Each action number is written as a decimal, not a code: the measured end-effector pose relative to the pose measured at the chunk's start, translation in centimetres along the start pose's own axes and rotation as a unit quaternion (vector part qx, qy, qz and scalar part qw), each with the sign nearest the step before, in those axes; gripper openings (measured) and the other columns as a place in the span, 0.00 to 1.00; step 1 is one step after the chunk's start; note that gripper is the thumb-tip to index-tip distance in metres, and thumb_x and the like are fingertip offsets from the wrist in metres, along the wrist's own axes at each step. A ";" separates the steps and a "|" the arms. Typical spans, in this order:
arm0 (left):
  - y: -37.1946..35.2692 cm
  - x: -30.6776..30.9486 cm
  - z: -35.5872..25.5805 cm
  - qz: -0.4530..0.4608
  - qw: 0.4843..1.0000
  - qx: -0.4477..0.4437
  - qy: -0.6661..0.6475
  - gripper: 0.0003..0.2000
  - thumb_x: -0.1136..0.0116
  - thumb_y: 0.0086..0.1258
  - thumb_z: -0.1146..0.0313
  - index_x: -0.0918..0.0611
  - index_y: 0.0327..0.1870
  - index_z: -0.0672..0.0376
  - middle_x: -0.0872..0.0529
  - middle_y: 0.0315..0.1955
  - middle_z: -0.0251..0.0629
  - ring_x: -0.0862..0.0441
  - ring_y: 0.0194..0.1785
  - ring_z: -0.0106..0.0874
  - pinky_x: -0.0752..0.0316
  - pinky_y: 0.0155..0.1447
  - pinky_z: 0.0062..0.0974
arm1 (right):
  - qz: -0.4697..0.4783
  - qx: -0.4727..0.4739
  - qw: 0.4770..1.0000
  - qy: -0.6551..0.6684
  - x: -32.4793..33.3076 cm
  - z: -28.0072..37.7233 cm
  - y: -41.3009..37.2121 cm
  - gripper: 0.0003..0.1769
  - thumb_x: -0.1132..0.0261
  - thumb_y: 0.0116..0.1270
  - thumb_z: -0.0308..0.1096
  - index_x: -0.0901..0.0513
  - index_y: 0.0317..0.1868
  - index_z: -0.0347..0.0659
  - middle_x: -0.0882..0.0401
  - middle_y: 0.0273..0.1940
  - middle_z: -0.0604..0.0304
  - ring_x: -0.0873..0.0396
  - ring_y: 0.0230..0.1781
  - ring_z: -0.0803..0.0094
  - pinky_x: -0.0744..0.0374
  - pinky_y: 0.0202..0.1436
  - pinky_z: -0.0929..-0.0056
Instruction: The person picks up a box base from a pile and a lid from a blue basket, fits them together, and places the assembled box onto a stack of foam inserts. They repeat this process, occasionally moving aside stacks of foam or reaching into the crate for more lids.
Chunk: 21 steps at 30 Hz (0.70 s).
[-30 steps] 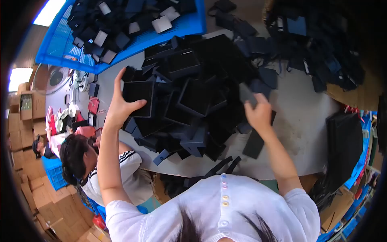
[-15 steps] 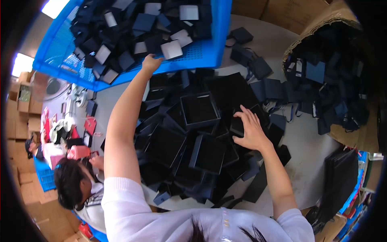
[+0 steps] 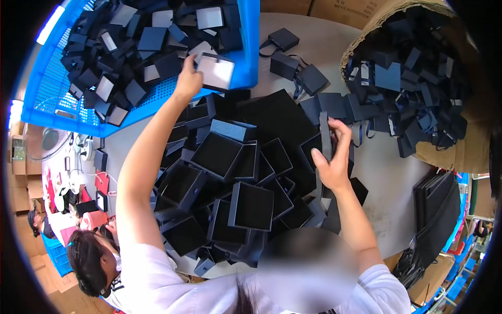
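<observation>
My left hand (image 3: 189,79) is at the near rim of the blue plastic basket (image 3: 250,47), its fingers closed on the edge of a small dark box part with a white inside (image 3: 216,73). My right hand (image 3: 337,157) grips a thin dark grey slab (image 3: 325,137), standing on edge between thumb and fingers; it looks like a foam pad. Below and between both hands spreads a heap of open dark navy box trays (image 3: 252,205) with black insides. A lighter blue box side (image 3: 233,130) shows near the heap's top.
A large cardboard carton (image 3: 361,39) on its side spills small navy boxes with ribbons at the right. Three ribboned boxes (image 3: 312,79) lie behind the heap. Black flat sheets (image 3: 435,209) stand at the right edge. Another person (image 3: 90,261) sits at the left.
My left hand has taken hold of a white-lined box part at the basket rim. My right hand, empty before, now holds the grey slab. The whole view has shifted somewhat.
</observation>
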<state>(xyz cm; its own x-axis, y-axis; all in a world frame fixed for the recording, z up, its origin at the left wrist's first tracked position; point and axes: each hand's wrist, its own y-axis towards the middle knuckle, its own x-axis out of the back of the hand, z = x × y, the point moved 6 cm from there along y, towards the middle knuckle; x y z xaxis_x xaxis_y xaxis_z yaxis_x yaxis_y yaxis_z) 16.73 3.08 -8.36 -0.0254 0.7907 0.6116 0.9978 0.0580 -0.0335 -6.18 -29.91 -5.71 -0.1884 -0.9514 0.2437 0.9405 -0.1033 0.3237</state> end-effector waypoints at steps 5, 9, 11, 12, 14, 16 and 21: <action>-16.2 -1.6 -12.8 0.197 0.950 -0.232 -0.073 0.38 0.63 0.62 0.87 0.46 0.75 0.43 0.35 0.65 0.49 0.26 0.59 0.41 0.17 0.44 0.32 | -0.014 0.218 0.959 -0.180 -3.5 9.3 1.6 0.39 0.24 0.45 0.45 0.30 0.57 0.40 0.32 0.61 0.46 0.32 0.60 0.49 0.35 0.62 0.54; -22.4 -3.6 -14.4 0.211 0.940 -0.204 -0.173 0.23 0.65 0.81 0.55 0.45 0.73 0.47 0.36 0.65 0.47 0.31 0.66 0.39 0.21 0.54 0.32 | 0.067 0.248 0.931 -0.258 -5.9 10.4 -0.2 0.39 0.39 0.61 0.63 0.32 0.60 0.39 0.39 0.69 0.47 0.43 0.72 0.48 0.49 0.72 0.46; -25.0 -4.1 -14.9 0.255 0.922 -0.024 -0.291 0.22 0.64 0.80 0.54 0.45 0.71 0.45 0.32 0.62 0.54 0.21 0.53 0.45 0.14 0.31 0.32 | 0.092 0.227 0.962 -0.120 -5.1 9.6 -1.0 0.36 0.42 0.66 0.60 0.34 0.61 0.38 0.41 0.71 0.46 0.46 0.74 0.48 0.55 0.75 0.45; -25.3 -4.5 -14.5 0.253 0.929 -0.017 -0.271 0.23 0.59 0.80 0.58 0.46 0.71 0.44 0.32 0.61 0.52 0.21 0.53 0.44 0.13 0.34 0.36 | 0.080 0.241 0.967 -0.016 -4.6 10.3 -1.4 0.30 0.45 0.71 0.52 0.36 0.63 0.38 0.40 0.71 0.45 0.46 0.75 0.49 0.57 0.75 0.45; -25.7 -4.4 -13.6 0.260 0.922 -0.004 -0.286 0.24 0.56 0.78 0.61 0.46 0.72 0.43 0.31 0.60 0.52 0.20 0.53 0.43 0.13 0.34 0.36 | 0.095 0.214 0.972 -0.006 -3.7 10.7 -1.8 0.27 0.46 0.72 0.47 0.36 0.62 0.38 0.39 0.70 0.45 0.46 0.74 0.49 0.56 0.75 0.44; -26.4 -4.3 -13.2 0.242 0.910 0.016 -0.336 0.29 0.47 0.74 0.68 0.46 0.71 0.42 0.29 0.56 0.47 0.20 0.53 0.40 0.13 0.34 0.35 | 0.079 0.186 0.968 -0.147 -2.5 10.6 -1.7 0.20 0.47 0.72 0.36 0.32 0.60 0.39 0.38 0.69 0.45 0.43 0.72 0.48 0.51 0.73 0.43; -27.7 -3.9 -14.1 0.222 0.929 0.009 -0.296 0.35 0.37 0.66 0.73 0.44 0.71 0.46 0.28 0.56 0.45 0.20 0.52 0.38 0.15 0.41 0.37 | 0.102 0.207 0.952 -0.201 -3.6 9.5 -2.5 0.24 0.48 0.72 0.35 0.32 0.66 0.39 0.31 0.64 0.47 0.31 0.64 0.50 0.35 0.67 0.56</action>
<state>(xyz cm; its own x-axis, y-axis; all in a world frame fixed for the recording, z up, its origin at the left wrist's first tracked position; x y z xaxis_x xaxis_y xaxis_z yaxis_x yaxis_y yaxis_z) -9.92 -10.20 1.36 0.3536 0.9354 -0.0075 0.9170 -0.3482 -0.1948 -10.57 -23.44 1.31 -0.1853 -0.7425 0.6437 0.7929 0.2740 0.5443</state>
